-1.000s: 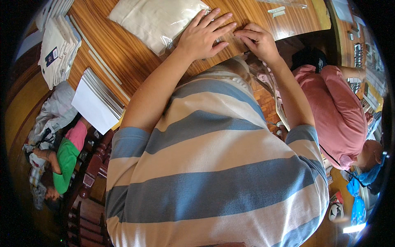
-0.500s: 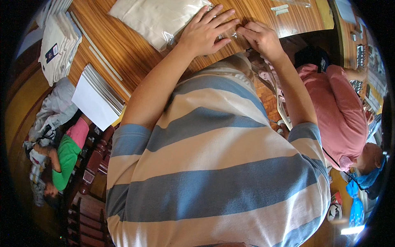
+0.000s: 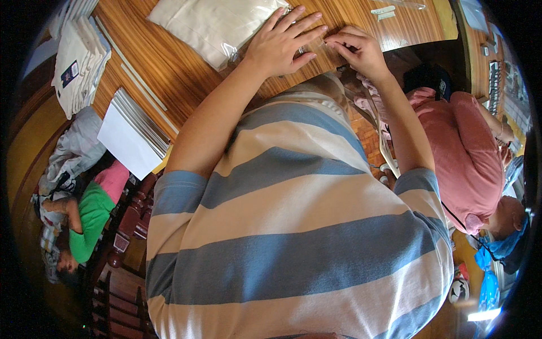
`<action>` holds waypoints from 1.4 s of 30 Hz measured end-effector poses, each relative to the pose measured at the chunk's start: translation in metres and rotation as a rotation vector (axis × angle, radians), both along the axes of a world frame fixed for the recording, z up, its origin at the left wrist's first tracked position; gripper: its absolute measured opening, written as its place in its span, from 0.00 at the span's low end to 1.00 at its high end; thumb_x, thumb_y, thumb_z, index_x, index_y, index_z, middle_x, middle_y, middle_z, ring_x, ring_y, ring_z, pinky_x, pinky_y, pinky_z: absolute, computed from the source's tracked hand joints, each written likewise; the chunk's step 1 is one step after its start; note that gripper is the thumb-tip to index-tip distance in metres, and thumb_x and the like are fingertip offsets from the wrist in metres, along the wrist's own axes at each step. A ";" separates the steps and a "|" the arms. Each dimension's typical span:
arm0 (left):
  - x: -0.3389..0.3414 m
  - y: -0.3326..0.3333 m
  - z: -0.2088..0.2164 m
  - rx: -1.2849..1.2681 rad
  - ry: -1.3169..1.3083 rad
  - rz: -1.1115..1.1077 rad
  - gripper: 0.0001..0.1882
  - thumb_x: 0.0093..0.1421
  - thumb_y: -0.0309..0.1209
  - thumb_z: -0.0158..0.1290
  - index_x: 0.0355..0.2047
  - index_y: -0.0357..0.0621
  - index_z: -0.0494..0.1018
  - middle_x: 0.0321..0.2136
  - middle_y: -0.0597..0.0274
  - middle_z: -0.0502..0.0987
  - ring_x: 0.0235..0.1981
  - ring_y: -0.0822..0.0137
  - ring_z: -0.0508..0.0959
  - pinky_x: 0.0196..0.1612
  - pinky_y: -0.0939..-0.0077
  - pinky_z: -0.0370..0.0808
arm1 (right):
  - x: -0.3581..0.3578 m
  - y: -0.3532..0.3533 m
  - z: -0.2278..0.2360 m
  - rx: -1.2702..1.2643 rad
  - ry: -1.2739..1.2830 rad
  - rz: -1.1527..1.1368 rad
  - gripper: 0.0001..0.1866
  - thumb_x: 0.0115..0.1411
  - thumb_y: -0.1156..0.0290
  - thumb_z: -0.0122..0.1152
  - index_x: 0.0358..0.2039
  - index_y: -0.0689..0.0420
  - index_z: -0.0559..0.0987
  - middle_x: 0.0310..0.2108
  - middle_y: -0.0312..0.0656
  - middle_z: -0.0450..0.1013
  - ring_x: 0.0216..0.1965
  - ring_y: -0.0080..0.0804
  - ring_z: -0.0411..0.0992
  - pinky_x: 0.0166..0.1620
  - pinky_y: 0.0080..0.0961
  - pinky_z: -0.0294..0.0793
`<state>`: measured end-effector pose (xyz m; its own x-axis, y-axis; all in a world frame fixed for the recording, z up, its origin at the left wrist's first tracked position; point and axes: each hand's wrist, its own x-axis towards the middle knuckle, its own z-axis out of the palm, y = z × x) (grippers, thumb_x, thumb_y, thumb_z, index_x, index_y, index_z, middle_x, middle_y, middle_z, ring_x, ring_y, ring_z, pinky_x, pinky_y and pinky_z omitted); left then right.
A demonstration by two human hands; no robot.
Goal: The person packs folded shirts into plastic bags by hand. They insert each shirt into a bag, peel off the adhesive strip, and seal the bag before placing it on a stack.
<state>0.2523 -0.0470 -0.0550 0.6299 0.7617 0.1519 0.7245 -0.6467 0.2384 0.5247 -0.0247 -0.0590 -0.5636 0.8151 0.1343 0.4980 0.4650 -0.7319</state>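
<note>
A folded cream cloth item in a clear plastic bag point(image 3: 203, 28) lies on the wood-grain table at the top. My left hand point(image 3: 282, 48) rests flat across the bag's right end, fingers spread and pressing on the film. Just to its right, my right hand point(image 3: 358, 51) is closed in a pinch, thumb and forefinger together beside the tips of the left fingers. What sits in that pinch, perhaps an edge of film or a thin strip, is too small to make out.
Folded cream garments point(image 3: 79, 68) are stacked at the table's left, beside a pile of white sheets point(image 3: 127, 135). Pale strips point(image 3: 384, 12) lie at the upper right. A person in pink point(image 3: 463, 152) sits on the right; another in green point(image 3: 90, 217) is at the left.
My right hand's fingers have straightened a little and shifted slightly, still pinched. My left hand stays flat on the bag. The person in pink has moved a forearm.
</note>
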 end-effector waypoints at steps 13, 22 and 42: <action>-0.001 0.005 0.012 -0.087 -0.008 -0.027 0.34 0.71 0.55 0.49 0.74 0.59 0.65 0.76 0.61 0.61 0.77 0.50 0.57 0.78 0.47 0.50 | 0.000 0.009 0.004 0.142 -0.180 0.155 0.09 0.63 0.72 0.70 0.44 0.56 0.88 0.38 0.41 0.80 0.40 0.42 0.80 0.44 0.35 0.80; 0.001 0.001 -0.005 -0.018 0.033 -0.010 0.34 0.70 0.57 0.52 0.74 0.70 0.64 0.76 0.70 0.61 0.76 0.56 0.59 0.78 0.44 0.52 | 0.009 0.011 0.003 -0.657 0.467 -0.266 0.06 0.67 0.74 0.72 0.34 0.58 0.82 0.37 0.33 0.80 0.41 0.20 0.77 0.47 0.19 0.77; -0.016 0.003 -0.013 -0.081 0.049 -0.109 0.36 0.75 0.57 0.43 0.78 0.61 0.56 0.79 0.70 0.54 0.79 0.55 0.52 0.79 0.46 0.46 | 0.012 -0.045 0.013 0.314 -0.369 0.079 0.31 0.62 0.59 0.73 0.66 0.43 0.78 0.73 0.42 0.65 0.72 0.52 0.64 0.70 0.49 0.67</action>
